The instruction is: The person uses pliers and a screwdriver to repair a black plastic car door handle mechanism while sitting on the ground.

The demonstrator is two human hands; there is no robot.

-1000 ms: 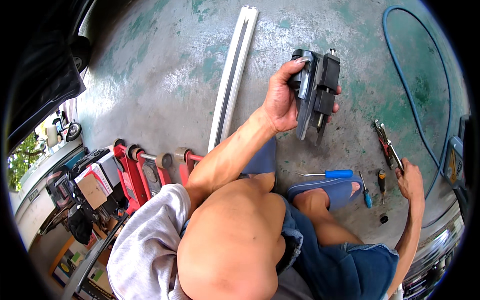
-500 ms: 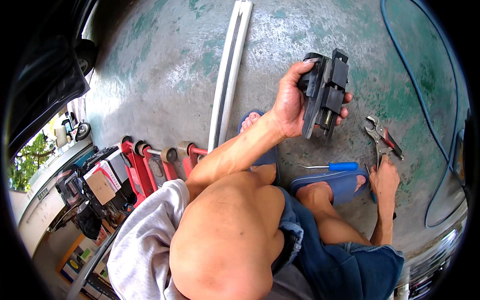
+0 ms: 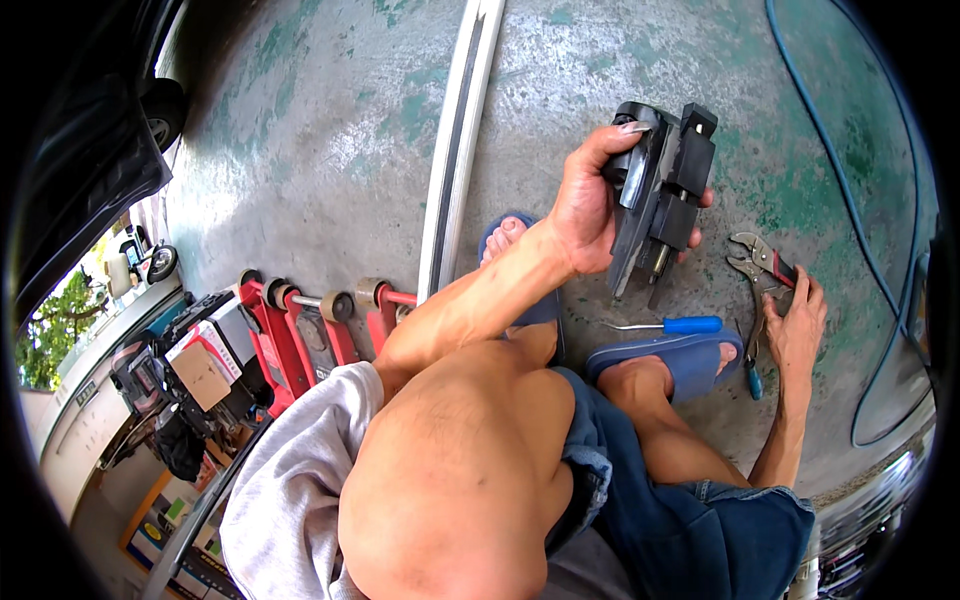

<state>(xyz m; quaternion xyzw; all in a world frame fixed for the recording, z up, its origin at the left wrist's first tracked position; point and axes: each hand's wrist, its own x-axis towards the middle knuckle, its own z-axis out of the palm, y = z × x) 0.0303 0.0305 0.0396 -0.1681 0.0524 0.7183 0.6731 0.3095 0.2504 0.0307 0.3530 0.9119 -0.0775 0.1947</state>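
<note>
A black blocky mechanical part (image 3: pixel 655 200) with a metal rod or screw showing at its lower end is gripped in my left hand (image 3: pixel 588 200), thumb on top and fingertips curling out from the far side. It is held up off the floor. To the right, my right hand (image 3: pixel 797 325) reaches down to the locking pliers (image 3: pixel 757 262) on the floor, thumb and fingers closed around their red-and-black handle. Beside that hand lies a tool with a teal handle (image 3: pixel 754 383), partly hidden. A thin hooked tool with a blue handle (image 3: pixel 692 325) rests just beyond my right sandal (image 3: pixel 690 366).
A long pale metal rail (image 3: pixel 460 150) lies on the worn green-grey floor, left of my left foot. Red floor jacks (image 3: pixel 290 335) stand further left, near stacked boxes (image 3: pixel 205 365). A blue hose (image 3: pixel 845 190) curves along the right side. A dark vehicle (image 3: pixel 95 150) is at the upper left.
My right hand has moved up and outward from beside the teal-handled tool to the pliers' handle. That tool shows more now. The left hand still holds the black part, barely shifted.
</note>
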